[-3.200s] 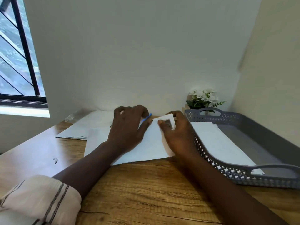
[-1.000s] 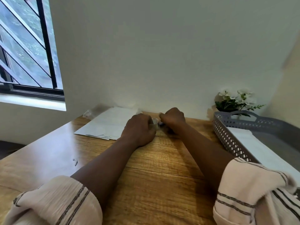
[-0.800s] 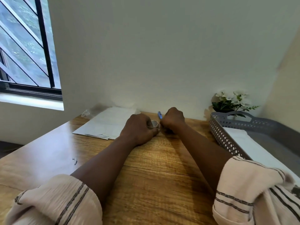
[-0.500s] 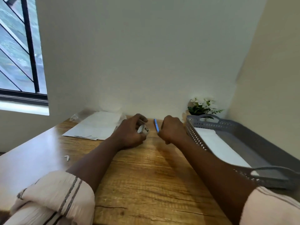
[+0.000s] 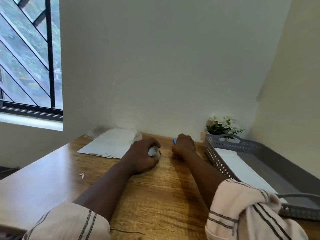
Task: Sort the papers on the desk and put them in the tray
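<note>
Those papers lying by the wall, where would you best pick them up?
Probably take the paper stack at its near edge, coming from the front: it lies flat with the wall close behind, and its sheets are slightly offset there, offering a lip to slide under.

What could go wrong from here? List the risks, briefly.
1. Both hands are full: the left hand grips a small white object, the right hand a blue item, so lifting the paper stack could be clumsy.
2. The right sleeve hangs by the tray rim and may snag it.
</note>
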The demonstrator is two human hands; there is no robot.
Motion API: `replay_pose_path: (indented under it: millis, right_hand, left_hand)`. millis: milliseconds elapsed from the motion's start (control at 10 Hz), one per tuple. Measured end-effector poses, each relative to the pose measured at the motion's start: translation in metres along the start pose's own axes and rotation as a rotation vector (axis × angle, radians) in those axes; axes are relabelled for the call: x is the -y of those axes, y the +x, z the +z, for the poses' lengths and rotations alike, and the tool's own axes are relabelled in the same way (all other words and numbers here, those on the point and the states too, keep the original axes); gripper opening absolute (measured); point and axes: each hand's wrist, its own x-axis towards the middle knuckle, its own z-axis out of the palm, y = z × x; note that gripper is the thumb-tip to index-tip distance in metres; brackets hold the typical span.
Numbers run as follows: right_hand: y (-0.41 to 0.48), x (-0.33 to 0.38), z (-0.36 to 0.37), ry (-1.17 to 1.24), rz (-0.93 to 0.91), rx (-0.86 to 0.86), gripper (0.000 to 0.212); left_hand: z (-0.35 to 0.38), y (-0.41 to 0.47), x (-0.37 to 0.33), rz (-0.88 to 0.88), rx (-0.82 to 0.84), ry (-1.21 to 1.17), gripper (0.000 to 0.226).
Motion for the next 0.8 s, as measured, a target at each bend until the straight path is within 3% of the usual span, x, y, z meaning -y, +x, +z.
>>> replay_pose_path:
  millis: [200,400,500,700,800]
  right_hand:
    - [-0.046,-0.005,-0.033,0.053,-0.079,-0.069,0.023]
    - [-0.166,-0.044,-0.085,-0.072,-0.132,-0.167,0.024]
    - [-0.203,-0.067,-0.092,-0.178,-0.074,-0.064,0.015]
    - [-0.221,-0.09,-0.095,-0.188,-0.118,0.028,0.023]
    - [-0.223,-0.089,-0.106,-0.183,-0.155,-0.019,0.028]
  left_hand:
    - [0.006,0.007,-0.01,0.126,-0.036,0.014,0.045]
    - [0.006,-0.004,-0.052,0.277,-0.023,0.087,0.057]
    - [0.009,-0.022,-0.077,0.3,0.08,0.161,0.055]
    - [0.012,-0.063,-0.112,0.197,0.301,0.122,0.047]
    - [0.008,-0.071,-0.12,0.187,0.374,0.121,0.064]
